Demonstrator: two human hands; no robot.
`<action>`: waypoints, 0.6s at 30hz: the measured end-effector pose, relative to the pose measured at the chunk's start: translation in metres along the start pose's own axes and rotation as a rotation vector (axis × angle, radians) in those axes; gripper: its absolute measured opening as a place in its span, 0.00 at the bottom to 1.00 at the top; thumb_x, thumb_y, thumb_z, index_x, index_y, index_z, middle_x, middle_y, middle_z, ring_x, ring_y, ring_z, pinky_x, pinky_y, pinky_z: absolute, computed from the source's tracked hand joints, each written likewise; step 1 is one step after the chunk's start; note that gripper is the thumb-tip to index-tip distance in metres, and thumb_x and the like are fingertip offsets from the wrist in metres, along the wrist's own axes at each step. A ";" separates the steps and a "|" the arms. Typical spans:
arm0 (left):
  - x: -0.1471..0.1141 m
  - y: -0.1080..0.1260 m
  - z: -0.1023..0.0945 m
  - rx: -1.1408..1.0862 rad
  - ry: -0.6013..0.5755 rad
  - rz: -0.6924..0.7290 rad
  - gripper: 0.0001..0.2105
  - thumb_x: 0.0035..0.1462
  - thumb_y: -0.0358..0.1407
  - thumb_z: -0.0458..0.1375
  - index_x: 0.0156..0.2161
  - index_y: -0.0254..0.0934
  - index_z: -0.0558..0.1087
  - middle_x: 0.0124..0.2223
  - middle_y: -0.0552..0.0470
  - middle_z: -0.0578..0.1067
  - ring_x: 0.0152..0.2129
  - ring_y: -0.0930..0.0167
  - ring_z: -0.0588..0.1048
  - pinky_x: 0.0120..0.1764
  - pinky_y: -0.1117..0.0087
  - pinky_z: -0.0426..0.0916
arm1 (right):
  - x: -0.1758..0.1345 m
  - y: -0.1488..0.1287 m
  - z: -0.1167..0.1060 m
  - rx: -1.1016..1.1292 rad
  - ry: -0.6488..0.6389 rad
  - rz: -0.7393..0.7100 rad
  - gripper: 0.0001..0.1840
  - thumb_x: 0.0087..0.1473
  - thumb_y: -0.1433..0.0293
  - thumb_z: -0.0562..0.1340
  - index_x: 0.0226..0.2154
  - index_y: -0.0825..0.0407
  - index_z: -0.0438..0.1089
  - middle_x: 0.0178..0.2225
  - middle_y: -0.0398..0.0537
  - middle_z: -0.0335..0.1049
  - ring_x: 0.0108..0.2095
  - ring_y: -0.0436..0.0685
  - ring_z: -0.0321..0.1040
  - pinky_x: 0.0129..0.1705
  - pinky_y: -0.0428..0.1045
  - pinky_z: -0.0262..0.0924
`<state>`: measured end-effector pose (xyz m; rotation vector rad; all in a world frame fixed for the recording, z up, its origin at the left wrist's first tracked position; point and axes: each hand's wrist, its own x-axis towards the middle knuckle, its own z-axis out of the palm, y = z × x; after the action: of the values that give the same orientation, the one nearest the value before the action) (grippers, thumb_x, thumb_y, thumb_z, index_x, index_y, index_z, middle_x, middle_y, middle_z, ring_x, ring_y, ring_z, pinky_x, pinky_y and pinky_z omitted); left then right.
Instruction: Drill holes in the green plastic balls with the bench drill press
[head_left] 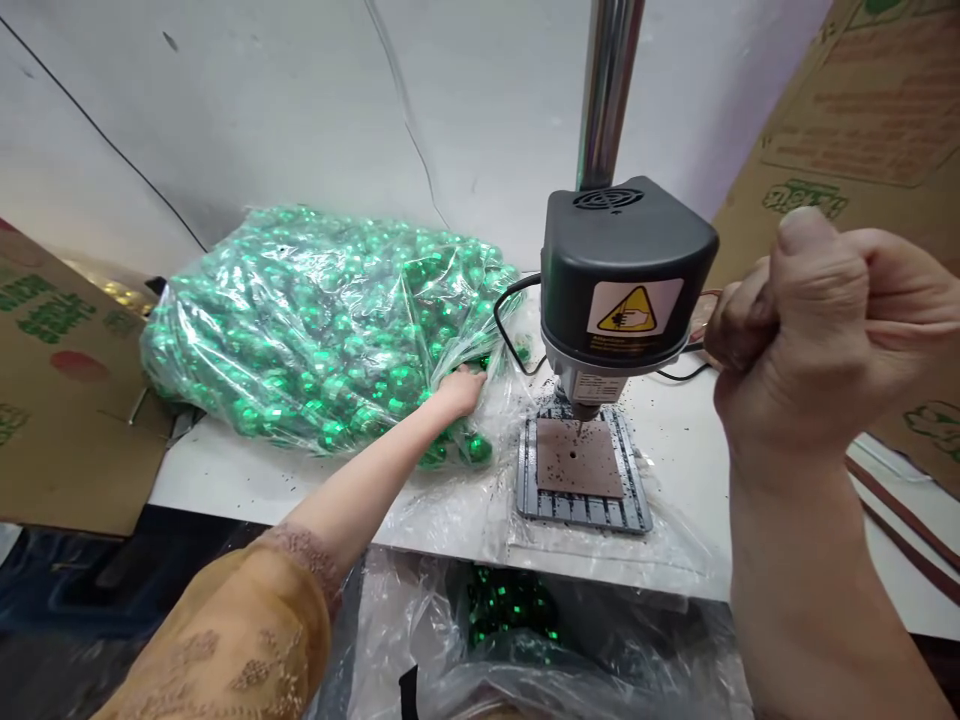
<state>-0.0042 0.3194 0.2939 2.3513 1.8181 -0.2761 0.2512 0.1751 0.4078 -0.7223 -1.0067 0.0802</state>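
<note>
A large clear plastic bag (315, 330) full of shiny green faceted balls lies on the white table. My left hand (460, 392) reaches into its right side, by the opening, with its fingertips hidden among plastic and balls. One green ball (477, 448) shows just below that hand. My right hand (806, 320) is closed in a fist, raised beside the black head of a small drill press (626, 240); whatever it grips is hidden. Beneath the drill bit, a brown square board (589, 478) with a dark hole rests on the slotted metal base (529, 490).
Below the table edge, an open plastic bag (409, 620) holds more green balls (514, 605). Cardboard boxes stand at left (75, 400) and right (847, 130). A metal column (609, 90) rises behind the drill head. Dark shavings dot the white tabletop (232, 470).
</note>
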 end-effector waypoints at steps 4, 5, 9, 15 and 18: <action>-0.014 -0.001 0.003 -0.024 0.126 -0.004 0.24 0.73 0.28 0.61 0.71 0.40 0.81 0.73 0.33 0.77 0.66 0.48 0.83 0.69 0.51 0.77 | 0.000 0.001 -0.001 0.023 -0.022 -0.003 0.27 0.71 0.68 0.66 0.21 0.49 0.58 0.18 0.33 0.50 0.18 0.42 0.53 0.24 0.50 0.48; -0.020 -0.001 0.007 -0.094 0.178 0.060 0.23 0.73 0.29 0.63 0.70 0.41 0.81 0.72 0.35 0.78 0.67 0.50 0.82 0.70 0.53 0.76 | 0.000 0.001 -0.001 0.031 -0.025 -0.004 0.27 0.71 0.69 0.66 0.21 0.49 0.58 0.18 0.33 0.50 0.18 0.42 0.53 0.24 0.50 0.47; -0.046 0.017 0.041 -0.822 0.324 0.352 0.19 0.70 0.41 0.71 0.63 0.43 0.83 0.59 0.42 0.84 0.54 0.58 0.86 0.59 0.58 0.83 | -0.001 0.000 0.000 0.050 -0.023 -0.006 0.30 0.71 0.65 0.69 0.21 0.49 0.57 0.17 0.32 0.50 0.17 0.42 0.52 0.24 0.50 0.48; -0.079 0.056 0.082 -1.866 -0.005 0.128 0.30 0.67 0.60 0.71 0.62 0.42 0.79 0.48 0.44 0.86 0.37 0.61 0.86 0.41 0.58 0.84 | 0.000 0.002 0.000 0.044 -0.007 0.000 0.29 0.70 0.63 0.70 0.20 0.47 0.60 0.16 0.33 0.51 0.17 0.45 0.51 0.24 0.52 0.47; -0.087 0.061 0.086 -1.883 -0.082 0.113 0.34 0.61 0.58 0.78 0.64 0.43 0.79 0.50 0.44 0.86 0.37 0.62 0.86 0.40 0.60 0.81 | 0.002 0.003 0.000 0.050 -0.011 0.003 0.29 0.67 0.63 0.72 0.20 0.46 0.60 0.15 0.33 0.51 0.17 0.47 0.51 0.23 0.54 0.46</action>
<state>0.0290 0.2024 0.2317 0.9410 0.8662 0.9170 0.2530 0.1784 0.4078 -0.6783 -1.0110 0.1113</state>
